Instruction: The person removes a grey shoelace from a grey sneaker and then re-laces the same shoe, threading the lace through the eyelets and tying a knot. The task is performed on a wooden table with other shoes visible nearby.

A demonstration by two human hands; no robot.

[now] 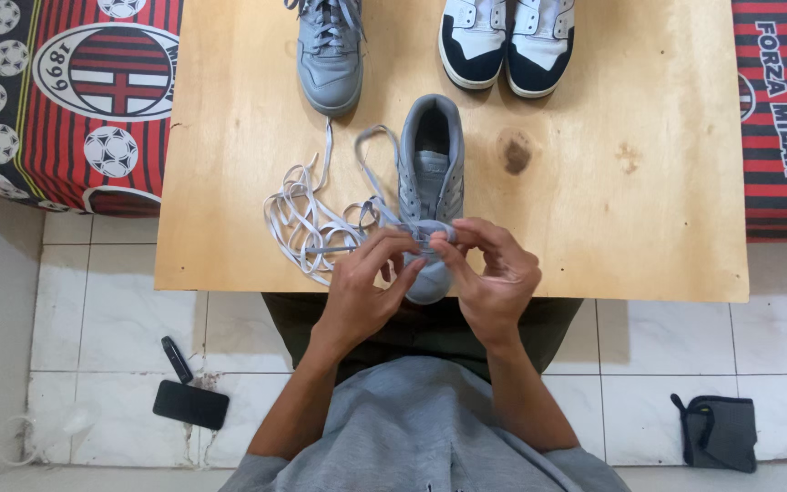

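Observation:
A grey sneaker lies on the wooden table, toe toward me, near the front edge. My left hand and my right hand meet over its toe end. Both pinch the pale grey shoelace at the lowest eyelets. The rest of the lace lies in loose loops on the table to the left of the shoe. The toe of the sneaker is partly hidden behind my fingers.
A second grey sneaker with laces stands at the back, beside a white and dark pair. On the tiled floor lie a black phone, a small dark stick-shaped object and a grey pouch. A red and black striped cover flanks the table.

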